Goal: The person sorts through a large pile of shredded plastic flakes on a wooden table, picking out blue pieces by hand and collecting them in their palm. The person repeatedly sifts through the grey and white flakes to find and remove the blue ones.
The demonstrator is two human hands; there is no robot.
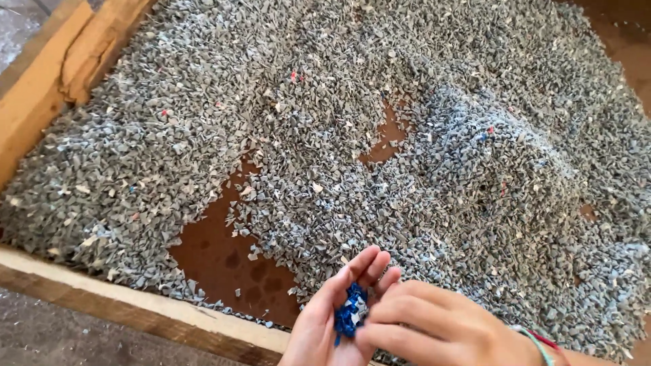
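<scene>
**Picking blue chips out of grey flakes**

Cupping a small heap of blue plastic chips (350,313) in the left hand (332,318), low in the frame, just right of centre; palm up, fingers pressed together and curled slightly round the heap. Reaching in from the lower right with the right hand (441,332), fingertips (369,332) bunched and touching the edge of the blue heap; whether any chip is pinched between them cannot be told. Wearing thin cord bracelets (542,344), teal and red, on the right wrist at the bottom right edge.

Hovering over a wide bed of grey plastic flakes (325,115) filling most of the frame. Showing through in bare patches: a brown board (224,257) underneath, largest patch at lower left of centre, smaller one near the middle. Scattered here and there among the grey: tiny red, blue and pale specks. Framing the bed along the left and bottom left: a pale wooden rim (41,88), with grey floor (47,335) beyond it in the bottom left corner.
</scene>
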